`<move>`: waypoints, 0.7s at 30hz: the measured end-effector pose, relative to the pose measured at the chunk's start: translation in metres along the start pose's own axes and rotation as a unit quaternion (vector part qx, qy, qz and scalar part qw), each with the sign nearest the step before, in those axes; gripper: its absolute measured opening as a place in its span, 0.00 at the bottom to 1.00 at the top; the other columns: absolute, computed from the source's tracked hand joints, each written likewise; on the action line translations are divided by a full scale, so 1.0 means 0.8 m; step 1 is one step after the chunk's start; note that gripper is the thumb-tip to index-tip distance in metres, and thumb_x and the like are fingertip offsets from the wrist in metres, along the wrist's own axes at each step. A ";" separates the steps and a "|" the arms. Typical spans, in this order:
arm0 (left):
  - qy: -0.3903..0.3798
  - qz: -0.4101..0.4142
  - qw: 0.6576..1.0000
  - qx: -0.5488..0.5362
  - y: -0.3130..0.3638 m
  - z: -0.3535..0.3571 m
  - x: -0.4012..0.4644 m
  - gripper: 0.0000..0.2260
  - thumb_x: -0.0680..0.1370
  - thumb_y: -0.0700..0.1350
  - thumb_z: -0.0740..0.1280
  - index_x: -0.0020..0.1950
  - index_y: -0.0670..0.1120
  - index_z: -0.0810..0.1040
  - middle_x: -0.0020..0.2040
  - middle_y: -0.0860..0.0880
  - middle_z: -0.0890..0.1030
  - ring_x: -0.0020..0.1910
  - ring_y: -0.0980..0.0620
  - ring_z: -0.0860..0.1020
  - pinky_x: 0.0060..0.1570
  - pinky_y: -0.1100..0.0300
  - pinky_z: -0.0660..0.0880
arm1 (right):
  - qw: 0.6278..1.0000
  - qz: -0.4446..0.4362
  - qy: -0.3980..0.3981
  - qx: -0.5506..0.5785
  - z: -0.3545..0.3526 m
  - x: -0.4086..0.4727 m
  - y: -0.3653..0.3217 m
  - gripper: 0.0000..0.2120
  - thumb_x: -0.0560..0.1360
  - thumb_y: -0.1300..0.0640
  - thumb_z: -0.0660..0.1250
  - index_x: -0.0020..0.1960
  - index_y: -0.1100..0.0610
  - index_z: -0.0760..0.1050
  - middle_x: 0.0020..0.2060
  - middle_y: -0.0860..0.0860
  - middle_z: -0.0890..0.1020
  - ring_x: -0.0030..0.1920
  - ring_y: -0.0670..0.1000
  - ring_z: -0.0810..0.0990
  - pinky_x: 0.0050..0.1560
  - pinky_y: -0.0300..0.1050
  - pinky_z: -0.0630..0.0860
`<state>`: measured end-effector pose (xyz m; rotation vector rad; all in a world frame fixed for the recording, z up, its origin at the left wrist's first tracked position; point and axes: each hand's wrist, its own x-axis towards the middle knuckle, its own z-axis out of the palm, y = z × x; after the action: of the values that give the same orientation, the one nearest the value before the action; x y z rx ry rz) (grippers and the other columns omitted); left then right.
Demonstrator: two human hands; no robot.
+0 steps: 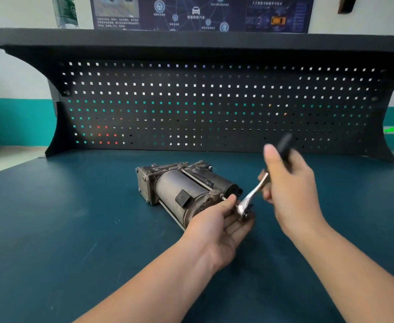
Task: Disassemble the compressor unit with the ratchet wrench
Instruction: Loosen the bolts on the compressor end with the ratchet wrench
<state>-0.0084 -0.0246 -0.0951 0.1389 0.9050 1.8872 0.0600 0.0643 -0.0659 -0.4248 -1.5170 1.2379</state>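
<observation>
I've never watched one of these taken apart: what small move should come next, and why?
Probably a short swing of the handle. The right hand grips the wrench, whose head sits at the compressor end, where the left hand steadies it. So another turn of the bolt seems due.

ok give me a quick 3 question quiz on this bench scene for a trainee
1. True or false: the right hand grips the black handle of the ratchet wrench.
2. Where is the wrench head? A) at the near end of the compressor unit, by the left hand B) hung on the pegboard C) lying flat on the bench top, far from the unit
3. Fill in: the compressor unit lies on its ____ on the bench top.

Key: 1 true; 2 A; 3 side
</observation>
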 end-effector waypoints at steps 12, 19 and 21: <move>-0.006 -0.007 1.000 0.002 0.005 0.002 -0.002 0.06 0.78 0.38 0.64 0.44 0.35 0.76 0.34 0.38 0.82 0.35 0.43 0.80 0.30 0.53 0.80 | 0.996 0.069 0.046 0.025 0.001 0.006 0.004 0.13 0.78 0.48 0.62 0.40 0.54 0.68 0.26 0.51 0.74 0.18 0.45 0.67 0.19 0.35 0.61; 0.001 0.004 1.000 0.005 0.003 0.002 -0.001 0.06 0.76 0.38 0.66 0.44 0.34 0.77 0.36 0.39 0.81 0.38 0.44 0.80 0.32 0.53 0.80 | 0.995 0.089 0.041 0.034 0.001 0.005 0.002 0.13 0.78 0.46 0.62 0.40 0.52 0.69 0.27 0.51 0.74 0.18 0.44 0.68 0.20 0.36 0.64; -0.010 0.012 1.000 -0.004 0.002 0.001 0.001 0.05 0.76 0.38 0.67 0.46 0.35 0.77 0.39 0.41 0.80 0.40 0.46 0.81 0.34 0.54 0.81 | 0.991 -0.103 -0.041 -0.071 0.003 -0.007 -0.009 0.13 0.75 0.43 0.64 0.39 0.50 0.69 0.27 0.52 0.75 0.22 0.48 0.70 0.25 0.40 0.68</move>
<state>-0.0095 -0.0242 -0.0934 0.1638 0.8853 1.9082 0.0625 0.0557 -0.0621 -0.3038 -1.6822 1.0002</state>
